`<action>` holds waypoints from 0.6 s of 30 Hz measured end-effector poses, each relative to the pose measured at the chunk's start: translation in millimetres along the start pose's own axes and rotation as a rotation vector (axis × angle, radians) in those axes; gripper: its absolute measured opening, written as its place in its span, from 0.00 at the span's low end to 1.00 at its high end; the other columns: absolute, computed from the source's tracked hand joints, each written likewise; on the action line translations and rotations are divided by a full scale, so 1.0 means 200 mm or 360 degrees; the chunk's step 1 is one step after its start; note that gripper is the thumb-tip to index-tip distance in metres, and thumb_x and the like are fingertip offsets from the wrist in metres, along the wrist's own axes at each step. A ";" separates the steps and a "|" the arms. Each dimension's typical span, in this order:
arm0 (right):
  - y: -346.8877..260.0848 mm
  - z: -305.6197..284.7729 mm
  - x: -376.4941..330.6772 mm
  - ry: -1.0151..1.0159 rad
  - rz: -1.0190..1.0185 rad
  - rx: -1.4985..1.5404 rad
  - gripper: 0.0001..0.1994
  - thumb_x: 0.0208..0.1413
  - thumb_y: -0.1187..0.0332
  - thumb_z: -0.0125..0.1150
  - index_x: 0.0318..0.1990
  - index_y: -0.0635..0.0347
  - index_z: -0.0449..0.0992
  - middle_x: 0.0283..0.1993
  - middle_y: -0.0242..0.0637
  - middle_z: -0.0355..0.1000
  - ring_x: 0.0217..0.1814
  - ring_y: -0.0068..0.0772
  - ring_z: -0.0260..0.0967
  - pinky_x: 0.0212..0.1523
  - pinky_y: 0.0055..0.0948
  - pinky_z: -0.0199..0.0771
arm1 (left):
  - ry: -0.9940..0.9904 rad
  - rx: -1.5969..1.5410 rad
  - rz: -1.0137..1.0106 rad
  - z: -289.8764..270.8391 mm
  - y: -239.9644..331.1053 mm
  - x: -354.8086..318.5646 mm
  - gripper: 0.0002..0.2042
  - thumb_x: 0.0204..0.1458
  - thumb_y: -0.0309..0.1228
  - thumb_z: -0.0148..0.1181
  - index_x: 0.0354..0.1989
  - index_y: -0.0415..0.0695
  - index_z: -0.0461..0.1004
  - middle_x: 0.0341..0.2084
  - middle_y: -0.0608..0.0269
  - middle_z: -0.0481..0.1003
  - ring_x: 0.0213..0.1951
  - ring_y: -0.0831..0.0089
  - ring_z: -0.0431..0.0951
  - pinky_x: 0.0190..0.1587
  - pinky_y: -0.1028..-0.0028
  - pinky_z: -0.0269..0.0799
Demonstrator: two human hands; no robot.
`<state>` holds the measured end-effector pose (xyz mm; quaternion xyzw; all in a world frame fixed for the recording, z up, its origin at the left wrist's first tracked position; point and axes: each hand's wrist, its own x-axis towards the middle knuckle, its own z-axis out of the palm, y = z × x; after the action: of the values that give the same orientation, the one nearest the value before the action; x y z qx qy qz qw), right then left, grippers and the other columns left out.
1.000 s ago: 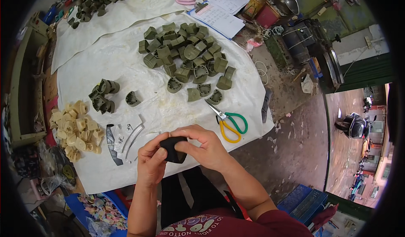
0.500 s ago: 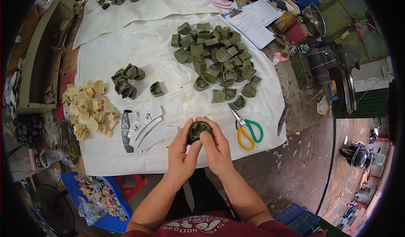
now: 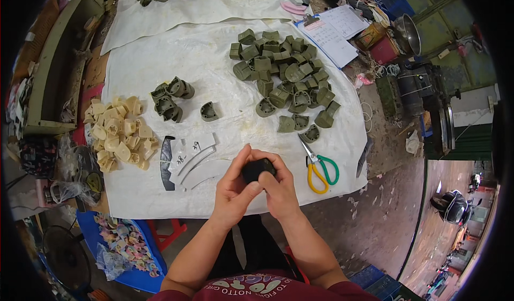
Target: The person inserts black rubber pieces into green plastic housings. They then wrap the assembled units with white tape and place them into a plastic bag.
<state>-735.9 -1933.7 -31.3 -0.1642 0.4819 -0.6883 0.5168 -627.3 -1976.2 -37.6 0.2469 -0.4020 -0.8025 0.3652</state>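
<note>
Both my hands are wrapped round one dark olive shoe heel, just above the table's front edge. My left hand cups its left side, and the thumb lies along the bottom. My right hand grips the right side, its thumb pressed on the lower edge. A dark, shaded face of the heel shows; its detail cannot be made out. On the white sheet, scissors with one yellow and one green handle lie to the right of my hands. Left of them are curved clear templates with handwritten marks.
Olive heels form a big pile at the back right, a small cluster at left, and one single heel. Cream heels are heaped far left. A clipboard lies back right. A blue bin of colourful scraps stands lower left.
The heel has been turned in my hands: its hollow, holed side faced up before, and now a dark face shows. The table's contents have shifted slightly rightward in view.
</note>
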 end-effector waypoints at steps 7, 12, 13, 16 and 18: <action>0.00 0.06 0.00 0.0173 0.0127 0.0388 0.11 0.62 0.69 0.53 0.44 0.68 0.75 0.47 0.40 0.73 0.49 0.27 0.69 0.53 0.27 0.68 | -0.0120 0.0484 0.0263 -0.02 0.00 -0.01 0.38 0.49 0.19 0.60 0.69 0.41 0.51 0.56 0.56 0.62 0.59 0.66 0.62 0.62 0.68 0.56; 0.00 -0.01 0.02 0.0063 0.0296 0.0515 0.14 0.65 0.65 0.49 0.46 0.67 0.75 0.47 0.41 0.74 0.50 0.28 0.70 0.55 0.27 0.68 | 0.0007 0.0304 0.0280 0.00 -0.02 -0.02 0.39 0.50 0.25 0.62 0.70 0.41 0.47 0.56 0.51 0.64 0.57 0.65 0.66 0.61 0.67 0.59; 0.00 -0.02 0.02 0.0069 0.0307 0.0558 0.15 0.65 0.65 0.49 0.47 0.67 0.75 0.48 0.41 0.74 0.51 0.27 0.70 0.56 0.27 0.67 | 0.0054 0.0203 0.0245 0.01 -0.02 -0.02 0.39 0.49 0.25 0.62 0.70 0.41 0.47 0.55 0.52 0.65 0.56 0.65 0.66 0.60 0.67 0.60; 0.00 0.07 -0.02 0.0107 0.0036 0.0570 0.16 0.66 0.64 0.48 0.51 0.67 0.74 0.51 0.42 0.73 0.55 0.29 0.68 0.58 0.28 0.65 | 0.0153 0.0138 0.0238 0.01 -0.02 0.01 0.39 0.48 0.25 0.62 0.69 0.41 0.49 0.52 0.54 0.66 0.53 0.68 0.68 0.58 0.69 0.63; 0.05 0.05 -0.03 0.0106 -0.0004 0.0304 0.17 0.66 0.64 0.47 0.53 0.67 0.72 0.55 0.42 0.71 0.58 0.31 0.67 0.60 0.28 0.63 | 0.0125 0.0264 0.0238 0.00 -0.03 0.00 0.40 0.48 0.24 0.63 0.69 0.41 0.49 0.52 0.55 0.66 0.53 0.68 0.68 0.58 0.69 0.64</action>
<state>-721.2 -1932.4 -32.6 -0.0917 0.4308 -0.7368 0.5129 -628.8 -1973.4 -42.5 0.2769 -0.4697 -0.7268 0.4178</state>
